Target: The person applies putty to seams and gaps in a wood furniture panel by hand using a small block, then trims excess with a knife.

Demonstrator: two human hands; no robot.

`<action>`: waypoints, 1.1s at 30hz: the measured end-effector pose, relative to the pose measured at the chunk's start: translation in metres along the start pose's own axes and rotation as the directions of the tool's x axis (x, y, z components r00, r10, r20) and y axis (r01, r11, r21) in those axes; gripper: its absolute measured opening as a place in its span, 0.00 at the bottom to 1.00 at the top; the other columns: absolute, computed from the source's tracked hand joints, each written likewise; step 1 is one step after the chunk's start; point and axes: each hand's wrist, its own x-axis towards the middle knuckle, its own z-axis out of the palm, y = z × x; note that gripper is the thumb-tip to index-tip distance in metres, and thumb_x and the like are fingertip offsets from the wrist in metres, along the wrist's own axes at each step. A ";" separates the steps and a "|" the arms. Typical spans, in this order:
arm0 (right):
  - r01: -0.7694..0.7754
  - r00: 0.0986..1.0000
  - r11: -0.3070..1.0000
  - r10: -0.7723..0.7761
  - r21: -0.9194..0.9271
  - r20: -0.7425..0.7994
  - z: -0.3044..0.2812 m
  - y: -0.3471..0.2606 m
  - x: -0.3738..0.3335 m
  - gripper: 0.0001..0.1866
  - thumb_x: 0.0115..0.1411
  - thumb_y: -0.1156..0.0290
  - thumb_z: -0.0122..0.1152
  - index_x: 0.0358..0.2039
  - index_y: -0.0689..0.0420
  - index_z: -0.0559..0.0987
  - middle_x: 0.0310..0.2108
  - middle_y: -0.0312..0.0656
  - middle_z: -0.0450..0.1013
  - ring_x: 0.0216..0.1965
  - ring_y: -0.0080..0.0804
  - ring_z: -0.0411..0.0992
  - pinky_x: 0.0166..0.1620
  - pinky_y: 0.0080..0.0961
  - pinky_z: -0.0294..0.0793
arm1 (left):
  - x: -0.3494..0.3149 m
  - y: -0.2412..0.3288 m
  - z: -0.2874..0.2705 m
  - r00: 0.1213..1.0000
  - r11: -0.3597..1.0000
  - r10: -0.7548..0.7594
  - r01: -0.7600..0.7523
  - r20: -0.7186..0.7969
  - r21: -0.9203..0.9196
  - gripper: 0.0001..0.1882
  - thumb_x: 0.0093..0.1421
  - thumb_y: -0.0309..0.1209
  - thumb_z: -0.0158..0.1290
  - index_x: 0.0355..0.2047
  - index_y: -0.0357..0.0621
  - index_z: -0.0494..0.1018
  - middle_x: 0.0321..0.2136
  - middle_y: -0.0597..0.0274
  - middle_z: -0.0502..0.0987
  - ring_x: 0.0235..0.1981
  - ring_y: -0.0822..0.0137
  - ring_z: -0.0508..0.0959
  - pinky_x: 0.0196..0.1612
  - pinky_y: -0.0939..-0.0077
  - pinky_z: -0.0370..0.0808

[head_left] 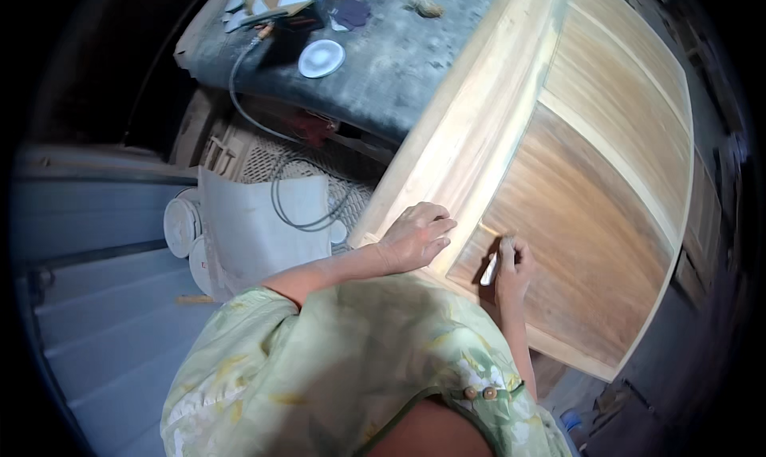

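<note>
A large wooden panel (586,217) with pale frame strips and brown inset boards stretches away to my right. Over the pale wooden rail (471,146) along its left side rests my left hand (416,237), its fingers loosely bent and holding nothing that I can see. My right hand (515,269) is closed above the nearest brown inset, close to its left corner. A slim white piece (489,269) pokes out of that hand on its left side; its exact kind is too small to tell.
At the upper left, a dark worktable (383,74) bears a round white lid (321,59), a purple cloth (351,13) and a box of odds and ends. A hose (233,82) hangs off it. White buckets (182,224) and a pale sheet (263,233) stand below.
</note>
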 end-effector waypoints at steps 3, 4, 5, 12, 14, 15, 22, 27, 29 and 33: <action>0.006 0.999 0.999 -0.007 0.033 0.035 0.007 0.000 0.010 0.08 0.63 0.67 0.52 0.30 0.58 0.70 0.19 0.38 0.70 0.19 0.20 0.67 0.24 0.18 0.68 | 0.006 -0.025 -0.037 0.972 0.986 -0.077 0.108 -0.224 0.129 0.14 0.54 0.30 0.54 0.41 0.39 0.73 0.43 0.50 0.71 0.46 0.50 0.70 0.51 0.60 0.67; 0.004 1.000 0.998 -0.005 0.058 0.018 0.012 -0.004 0.010 0.09 0.63 0.67 0.52 0.30 0.58 0.70 0.18 0.38 0.70 0.19 0.20 0.67 0.23 0.18 0.68 | 0.011 -0.041 -0.054 0.950 0.975 -0.097 0.150 -0.296 0.162 0.14 0.54 0.30 0.55 0.40 0.40 0.73 0.42 0.51 0.72 0.46 0.50 0.70 0.51 0.60 0.67; -0.010 1.000 0.999 0.010 0.033 0.018 0.015 -0.005 0.011 0.08 0.64 0.67 0.52 0.31 0.58 0.70 0.18 0.37 0.69 0.18 0.20 0.66 0.22 0.17 0.65 | 0.012 -0.061 -0.069 0.932 0.968 -0.138 0.198 -0.335 0.153 0.14 0.53 0.31 0.55 0.40 0.40 0.73 0.42 0.51 0.72 0.46 0.51 0.70 0.51 0.61 0.67; 0.120 0.993 0.990 -0.120 0.078 -0.010 0.056 -0.006 0.017 0.06 0.65 0.70 0.49 0.32 0.58 0.68 0.20 0.34 0.65 0.18 0.19 0.65 0.22 0.16 0.65 | 0.051 -0.212 -0.171 0.667 0.684 -0.495 0.694 -0.557 0.223 0.25 0.54 0.39 0.56 0.52 0.47 0.69 0.53 0.50 0.65 0.56 0.48 0.61 0.58 0.56 0.59; 0.040 0.997 0.998 -0.036 0.048 -0.073 0.078 -0.015 0.012 0.06 0.65 0.69 0.49 0.32 0.58 0.68 0.21 0.34 0.66 0.18 0.19 0.66 0.22 0.16 0.65 | 0.065 -0.244 -0.192 0.667 0.595 -0.661 0.745 -0.344 0.301 0.31 0.56 0.46 0.52 0.59 0.50 0.62 0.61 0.50 0.55 0.62 0.46 0.52 0.62 0.49 0.49; 0.057 0.996 0.998 -0.057 0.003 -0.070 0.092 -0.020 0.009 0.07 0.65 0.69 0.50 0.32 0.57 0.68 0.21 0.34 0.66 0.18 0.19 0.66 0.22 0.16 0.65 | 0.071 -0.257 -0.198 0.715 0.607 -0.626 0.697 -0.311 0.381 0.32 0.56 0.46 0.51 0.59 0.50 0.62 0.62 0.50 0.54 0.63 0.47 0.51 0.62 0.50 0.48; -0.031 0.988 0.994 0.013 -0.107 -0.157 0.136 -0.034 0.003 0.08 0.64 0.68 0.53 0.33 0.59 0.71 0.21 0.33 0.67 0.19 0.18 0.66 0.23 0.16 0.66 | 0.130 -0.339 -0.279 0.610 0.498 -0.398 0.771 -0.685 0.397 0.15 0.56 0.41 0.48 0.36 0.44 0.73 0.30 0.46 0.77 0.35 0.47 0.76 0.38 0.50 0.72; -0.115 0.985 0.973 0.086 -0.200 -0.147 0.139 -0.041 0.002 0.06 0.63 0.70 0.53 0.32 0.59 0.70 0.20 0.32 0.66 0.18 0.18 0.65 0.22 0.17 0.66 | 0.077 -0.488 -0.397 0.900 0.669 0.218 0.144 -0.378 0.730 0.18 0.58 0.42 0.48 0.42 0.43 0.74 0.39 0.48 0.77 0.40 0.46 0.76 0.42 0.55 0.72; -0.141 0.977 0.966 0.100 -0.217 -0.189 0.137 -0.042 -0.006 0.06 0.63 0.71 0.53 0.33 0.59 0.71 0.19 0.32 0.66 0.18 0.17 0.65 0.22 0.16 0.66 | 0.091 -0.493 -0.406 0.942 0.628 -0.059 0.293 -0.330 0.721 0.18 0.60 0.42 0.46 0.42 0.42 0.73 0.39 0.46 0.76 0.44 0.46 0.75 0.45 0.53 0.70; -0.194 0.970 0.953 0.150 -0.233 -0.193 0.147 -0.054 -0.015 0.07 0.62 0.70 0.55 0.32 0.61 0.73 0.21 0.33 0.67 0.22 0.16 0.65 0.24 0.18 0.70 | 0.117 -0.458 -0.395 0.785 0.580 -0.525 0.613 -0.329 0.536 0.21 0.63 0.42 0.42 0.50 0.41 0.69 0.46 0.39 0.72 0.50 0.43 0.71 0.50 0.53 0.68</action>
